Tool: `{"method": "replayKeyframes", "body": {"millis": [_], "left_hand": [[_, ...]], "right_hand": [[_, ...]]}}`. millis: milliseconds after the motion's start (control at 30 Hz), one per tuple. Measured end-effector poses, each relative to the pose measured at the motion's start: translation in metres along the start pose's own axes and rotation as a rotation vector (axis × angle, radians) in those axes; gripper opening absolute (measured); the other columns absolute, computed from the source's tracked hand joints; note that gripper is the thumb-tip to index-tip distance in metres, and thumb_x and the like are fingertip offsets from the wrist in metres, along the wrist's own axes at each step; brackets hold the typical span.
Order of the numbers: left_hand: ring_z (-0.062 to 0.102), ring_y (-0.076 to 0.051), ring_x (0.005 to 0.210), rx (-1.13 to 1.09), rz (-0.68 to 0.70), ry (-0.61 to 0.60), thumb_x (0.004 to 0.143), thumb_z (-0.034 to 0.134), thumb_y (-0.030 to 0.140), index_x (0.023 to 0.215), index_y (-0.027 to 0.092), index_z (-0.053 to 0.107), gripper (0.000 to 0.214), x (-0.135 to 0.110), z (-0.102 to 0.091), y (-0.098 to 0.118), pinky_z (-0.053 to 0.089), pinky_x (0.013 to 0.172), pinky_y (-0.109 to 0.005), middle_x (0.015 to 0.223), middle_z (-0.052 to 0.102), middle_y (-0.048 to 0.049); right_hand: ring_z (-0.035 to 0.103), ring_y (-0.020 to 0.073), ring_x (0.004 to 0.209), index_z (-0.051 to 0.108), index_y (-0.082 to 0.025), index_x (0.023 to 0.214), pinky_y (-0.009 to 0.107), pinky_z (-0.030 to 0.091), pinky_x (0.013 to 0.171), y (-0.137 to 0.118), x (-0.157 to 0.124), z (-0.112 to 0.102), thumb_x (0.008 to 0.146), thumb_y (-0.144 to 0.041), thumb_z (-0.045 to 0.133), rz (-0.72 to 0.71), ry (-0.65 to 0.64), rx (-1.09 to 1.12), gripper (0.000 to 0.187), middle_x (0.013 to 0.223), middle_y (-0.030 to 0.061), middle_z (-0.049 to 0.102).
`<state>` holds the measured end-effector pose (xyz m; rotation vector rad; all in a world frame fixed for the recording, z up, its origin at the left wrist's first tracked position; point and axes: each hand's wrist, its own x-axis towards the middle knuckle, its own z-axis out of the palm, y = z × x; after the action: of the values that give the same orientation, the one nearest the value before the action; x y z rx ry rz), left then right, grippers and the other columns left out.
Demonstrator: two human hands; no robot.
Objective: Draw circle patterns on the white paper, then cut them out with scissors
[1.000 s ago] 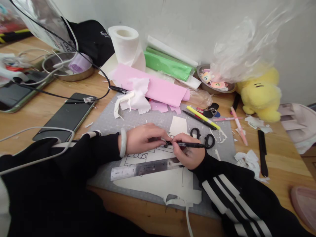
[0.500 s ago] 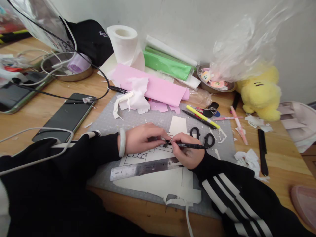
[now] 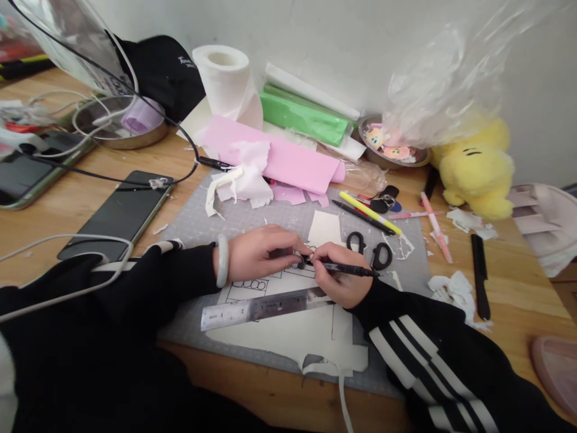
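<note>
My right hand (image 3: 341,279) grips a black pen (image 3: 347,268), its tip end at the fingertips of my left hand (image 3: 259,254). The left thumb and fingers close on a small dark round piece (image 3: 302,262), partly hidden by the fingers. Under both hands lies white paper (image 3: 279,334) with black line drawings of boxes and circles. A steel ruler (image 3: 261,308) rests across this paper, its right end under my right hand. Black-handled scissors (image 3: 382,255) sit just beyond the right hand, their blades mostly hidden.
A grey cutting mat (image 3: 189,240) lies beneath the paper. Pink paper (image 3: 288,156), a white roll (image 3: 223,84) and a green pack (image 3: 302,117) stand behind. A phone (image 3: 117,210) is at left; a black knife (image 3: 480,276), crumpled scraps (image 3: 453,294) and a yellow plush toy (image 3: 478,168) are at right.
The view has shifted very slightly. Both hands keep nearly the same place and grip, and the pen's back end sits a touch lower.
</note>
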<state>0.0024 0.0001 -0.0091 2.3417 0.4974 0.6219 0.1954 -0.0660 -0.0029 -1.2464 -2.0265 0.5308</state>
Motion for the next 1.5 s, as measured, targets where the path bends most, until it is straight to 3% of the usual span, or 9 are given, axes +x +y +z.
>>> {"method": "replayKeyframes", "body": {"millis": [267, 933, 1500], "left_hand": [[0.059, -0.013, 0.077, -0.001, 0.018, 0.008, 0.084, 0.052, 0.020, 0.099, 0.016, 0.061, 0.017, 0.0002, -0.0006, 0.0003, 0.044, 0.073, -0.025, 0.083, 0.067, -0.0022], [0.058, -0.015, 0.075, -0.015, -0.090, -0.025, 0.085, 0.049, 0.026, 0.099, 0.018, 0.061, 0.021, -0.0005, -0.0006, 0.0006, 0.045, 0.072, -0.027, 0.079, 0.065, -0.0029], [0.058, -0.014, 0.073, -0.002, -0.091, -0.022, 0.085, 0.048, 0.026, 0.102, 0.018, 0.059, 0.021, -0.0007, 0.0002, 0.0005, 0.044, 0.069, -0.026, 0.078, 0.064, -0.0023]], "right_hand": [[0.047, 0.0067, 0.047, 0.053, -0.019, 0.071, 0.017, 0.039, 0.049, -0.0016, 0.0007, -0.0005, 0.073, -0.015, 0.049, 0.025, -0.015, 0.000, 0.006, 0.060, -0.0038, 0.056], [0.047, 0.0071, 0.049, 0.053, -0.019, 0.070, 0.018, 0.039, 0.050, -0.0022, 0.0009, -0.0009, 0.073, -0.015, 0.048, 0.031, -0.021, -0.022, 0.007, 0.059, -0.0037, 0.055], [0.046, 0.0068, 0.048, 0.053, -0.019, 0.069, 0.017, 0.039, 0.050, -0.0018, 0.0019, -0.0009, 0.072, -0.013, 0.049, -0.049, 0.006, -0.057, 0.008, 0.056, -0.0041, 0.054]]}}
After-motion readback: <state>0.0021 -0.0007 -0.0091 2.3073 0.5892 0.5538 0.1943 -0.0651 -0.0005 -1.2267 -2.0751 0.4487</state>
